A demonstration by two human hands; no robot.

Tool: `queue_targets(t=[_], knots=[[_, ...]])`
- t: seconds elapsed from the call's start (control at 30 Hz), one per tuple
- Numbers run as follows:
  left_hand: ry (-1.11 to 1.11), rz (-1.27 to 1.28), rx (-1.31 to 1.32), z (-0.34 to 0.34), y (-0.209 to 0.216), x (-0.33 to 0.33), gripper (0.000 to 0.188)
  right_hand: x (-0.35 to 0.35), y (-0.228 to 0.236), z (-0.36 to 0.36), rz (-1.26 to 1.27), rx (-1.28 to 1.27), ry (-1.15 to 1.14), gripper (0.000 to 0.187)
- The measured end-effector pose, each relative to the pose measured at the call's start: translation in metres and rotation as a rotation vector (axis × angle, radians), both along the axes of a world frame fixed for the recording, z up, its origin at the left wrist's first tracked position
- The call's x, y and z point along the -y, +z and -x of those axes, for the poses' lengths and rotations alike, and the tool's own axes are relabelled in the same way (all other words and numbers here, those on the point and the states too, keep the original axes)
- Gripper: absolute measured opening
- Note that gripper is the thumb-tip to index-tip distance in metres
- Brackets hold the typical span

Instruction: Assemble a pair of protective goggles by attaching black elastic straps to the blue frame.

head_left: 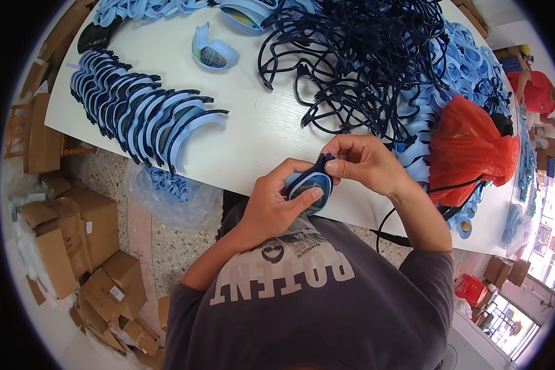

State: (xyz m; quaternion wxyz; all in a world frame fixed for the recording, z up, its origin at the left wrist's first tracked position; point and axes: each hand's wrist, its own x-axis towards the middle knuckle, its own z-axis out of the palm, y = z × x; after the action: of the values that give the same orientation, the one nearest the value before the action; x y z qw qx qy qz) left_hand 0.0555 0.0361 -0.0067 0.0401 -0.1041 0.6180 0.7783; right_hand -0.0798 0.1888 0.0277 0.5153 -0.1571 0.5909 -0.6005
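Close to my body at the table's front edge, I hold a pair of swim goggles [312, 189] with light blue cups, dark lenses and a dark navy frame. My left hand [283, 196] is closed round one side, its thumb pressed on a lens. The thumb and fingers of my right hand [365, 165] pinch the navy frame's upper end. The goggles' far side is hidden by my fingers. Beyond my hands lies a large tangled heap of navy goggle frames [357, 55]. To the left, a curved row of stacked goggles [135, 111] stands on the white table [253, 132].
A red plastic bag [472, 154] sits at the right, beside piled light blue goggle parts [468, 58]. One loose light blue goggle piece [214, 54] lies at the back. Cardboard boxes [86, 228] crowd the floor at left. Another person in red [530, 91] is at far right.
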Motion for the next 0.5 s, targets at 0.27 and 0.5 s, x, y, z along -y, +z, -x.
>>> queue_targets(t=[0.27, 0.5], knots=[[0.014, 0.008, 0.001, -0.0011, 0.007, -0.0007, 0.03, -0.0018, -0.0086, 0.0033, 0.074, 0.04, 0.001, 0.015], [0.16, -0.138, 0.014, 0.0071, 0.0089, -0.0011, 0.038, 0.0029, -0.0019, -0.0045, 0.08, -0.017, -0.107, 0.022]])
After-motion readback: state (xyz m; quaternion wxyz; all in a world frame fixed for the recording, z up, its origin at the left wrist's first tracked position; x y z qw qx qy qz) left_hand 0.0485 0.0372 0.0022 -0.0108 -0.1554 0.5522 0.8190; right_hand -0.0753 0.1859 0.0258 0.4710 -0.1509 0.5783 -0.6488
